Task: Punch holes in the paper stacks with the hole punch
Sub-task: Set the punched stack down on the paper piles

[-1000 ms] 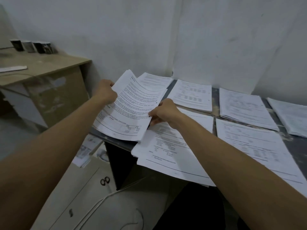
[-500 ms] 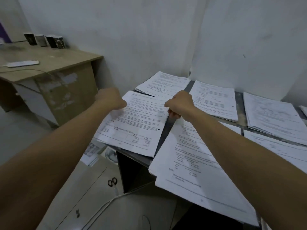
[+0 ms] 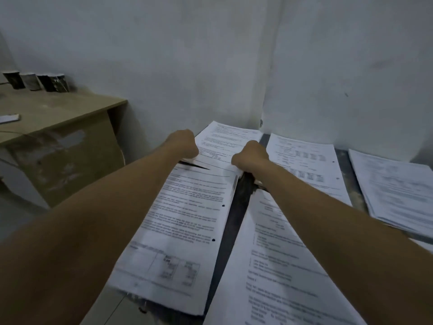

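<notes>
My left hand (image 3: 185, 144) and right hand (image 3: 251, 156) grip the far edge of the punched white printed paper stack (image 3: 185, 219) lying at the dark table's (image 3: 234, 219) left end. I should lower it flat and square, clear of the neighbouring unpunched stack (image 3: 276, 266).

fingertips of both hands hidden, printed text on paper stacks (image 3: 180, 221) blurred

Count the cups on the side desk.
4, in a row at the back of the desk by the wall: cups at. More may sit beyond the left edge.
</notes>
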A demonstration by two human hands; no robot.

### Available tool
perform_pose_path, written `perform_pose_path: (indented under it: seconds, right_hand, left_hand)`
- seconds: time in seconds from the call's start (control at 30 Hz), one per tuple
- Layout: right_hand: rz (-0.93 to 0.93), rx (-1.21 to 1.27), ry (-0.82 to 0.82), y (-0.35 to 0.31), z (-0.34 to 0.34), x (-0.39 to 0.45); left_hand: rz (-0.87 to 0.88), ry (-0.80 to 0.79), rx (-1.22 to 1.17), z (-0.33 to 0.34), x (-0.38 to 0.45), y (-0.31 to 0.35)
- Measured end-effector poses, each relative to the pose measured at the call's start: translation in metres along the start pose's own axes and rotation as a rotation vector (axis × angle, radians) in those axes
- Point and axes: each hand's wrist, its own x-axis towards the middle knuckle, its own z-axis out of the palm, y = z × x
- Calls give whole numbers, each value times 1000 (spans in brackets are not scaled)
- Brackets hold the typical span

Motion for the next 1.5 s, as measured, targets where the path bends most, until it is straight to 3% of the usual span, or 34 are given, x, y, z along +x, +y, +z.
perform_pose_path:
  seconds: [0.13, 0.43, 0.87, 1.0, 1.13, 1.37, 1.5]
  right_hand:
    - [52, 138, -27, -1, -1, 25]
    - [220, 418, -49, 0, -5, 54]
    - [213, 316, -47, 5, -3, 70]
    - [204, 197, 27, -6, -1, 67]
    - [213, 248, -2, -12, -2, 68]
    - [265, 568, -67, -11, 0, 77]
    - [331, 936, -28, -7, 2, 75]
  left_hand:
    - [-67, -123, 59, 9, 19, 2]
    - [-99, -135, 185, 6, 38, 11]
    - [-145, -182, 188, 10, 58, 9]
    - [-156, -174, 171, 12, 57, 6]
    - [-145, -157, 169, 13, 57, 7]
    - [-145, -146, 190, 11, 52, 10]
    - [-150, -147, 182, 13, 52, 7]
